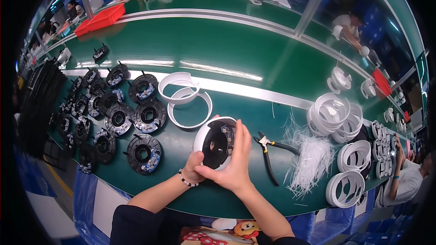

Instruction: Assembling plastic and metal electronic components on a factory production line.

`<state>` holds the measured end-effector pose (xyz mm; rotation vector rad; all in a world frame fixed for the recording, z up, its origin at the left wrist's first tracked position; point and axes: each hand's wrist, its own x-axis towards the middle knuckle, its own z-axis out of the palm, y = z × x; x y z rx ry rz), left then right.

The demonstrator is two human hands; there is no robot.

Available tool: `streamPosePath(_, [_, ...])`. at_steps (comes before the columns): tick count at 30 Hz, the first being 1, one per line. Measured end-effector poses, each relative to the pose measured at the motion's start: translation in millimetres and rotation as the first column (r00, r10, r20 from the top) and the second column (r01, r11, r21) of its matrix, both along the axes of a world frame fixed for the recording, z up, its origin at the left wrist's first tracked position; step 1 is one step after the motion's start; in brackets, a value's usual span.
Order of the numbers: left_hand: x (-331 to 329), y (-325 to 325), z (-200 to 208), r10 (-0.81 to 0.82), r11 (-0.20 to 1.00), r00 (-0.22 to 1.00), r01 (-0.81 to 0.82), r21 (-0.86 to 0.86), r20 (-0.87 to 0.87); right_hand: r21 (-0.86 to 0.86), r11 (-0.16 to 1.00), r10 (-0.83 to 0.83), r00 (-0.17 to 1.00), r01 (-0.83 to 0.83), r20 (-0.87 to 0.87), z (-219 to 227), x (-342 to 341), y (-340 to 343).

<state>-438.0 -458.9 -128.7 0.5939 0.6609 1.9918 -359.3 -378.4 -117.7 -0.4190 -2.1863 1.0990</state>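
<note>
Above the near edge of the green bench, I hold a round white housing [200, 139] with a black disc-shaped part [213, 155] seated inside it. The housing is tilted, and its dark inner face with a centre hole shows. My left hand [192, 170] grips the lower left side, its fingers mostly hidden behind the housing. My right hand [235, 161] wraps the right side, fingers up along the wall and thumb across the lower rim. Just beyond stand two loose white rings [211, 109]. Right of my hands lie cutting pliers [266, 147] with black and yellow handles, jaws apart.
Several black round parts with blue circuit boards [144, 153] cover the left side. A heap of clear plastic strips [311, 159] lies right of the pliers, beside stacked white rings [345, 189]. A metal rail [245, 91] crosses behind. A red tray [101, 19] sits far left; co-workers sit around.
</note>
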Motion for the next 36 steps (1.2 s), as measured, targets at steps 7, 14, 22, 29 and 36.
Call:
streamPosePath(7, [-5, -6, 13, 0.110, 0.989, 0.991, -0.102, -0.107, 0.071, 0.187, 0.982, 0.044, 0.999, -0.039, -0.027, 25, 12, 2])
streamPosePath(14, [-79, 70, 51, 0.039, 0.935, 0.976, 0.040, -0.352, 0.215, 0.345, 0.930, -0.012, 0.946, 0.129, -0.323, 17, 46, 33])
streamPosePath(22, [-166, 226, -13, 0.352, 0.784, 0.934, -0.332, -0.525, -0.065, 0.432, 0.897, -0.035, 0.990, 0.093, -0.139, -3, 46, 25])
streamPosePath(29, [-197, 212, 24, -0.374, 0.419, 0.323, -0.778, -0.469, -0.869, 0.428, 0.901, -0.053, 0.997, 0.071, -0.053, 2, 51, 33])
streamPosePath(36, [-234, 56, 51, -0.860, 0.395, -0.148, -0.799, -0.454, -0.488, 0.413, 0.910, 0.009, 0.996, 0.027, -0.085, 17, 53, 15])
